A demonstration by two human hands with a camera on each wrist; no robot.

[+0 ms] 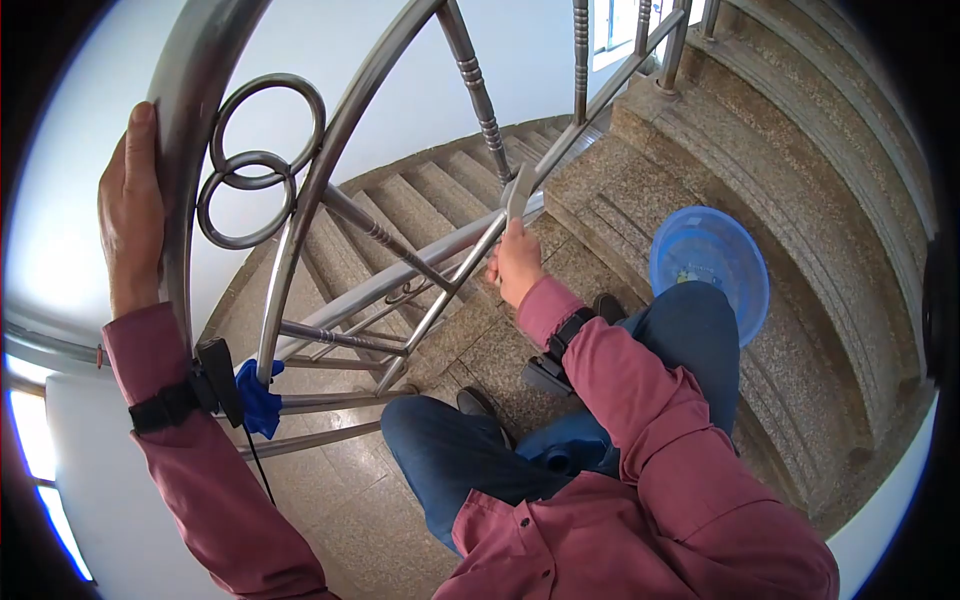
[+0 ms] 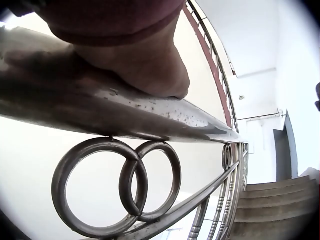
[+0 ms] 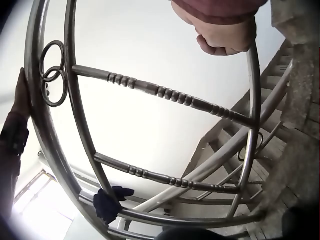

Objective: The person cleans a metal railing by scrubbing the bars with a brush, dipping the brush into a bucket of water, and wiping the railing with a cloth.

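My left hand [image 1: 132,215] rests against the thick metal handrail [image 1: 190,110], one finger lying along it. In the left wrist view, the left hand [image 2: 150,70] lies over the top of the rail, its far side hidden. My right hand [image 1: 520,262] holds a flat, light grey, blade-like tool [image 1: 520,192] that points up, beside the lower sloping rail [image 1: 545,165]. From the right wrist view, the right hand [image 3: 225,37] shows curled fingers at that bar, and the tool is hidden. Two interlocked metal rings [image 1: 255,172] sit under the handrail, between the hands.
A blue cloth [image 1: 258,400] hangs on the railing below my left wrist. On the steps to my right stands a translucent blue basin [image 1: 660,255], next to my knee. Turned balusters [image 1: 480,100] cross the railing. Stone stairs [image 1: 800,160] curve up on the right, and more steps [image 1: 400,195] lie beyond the rail.
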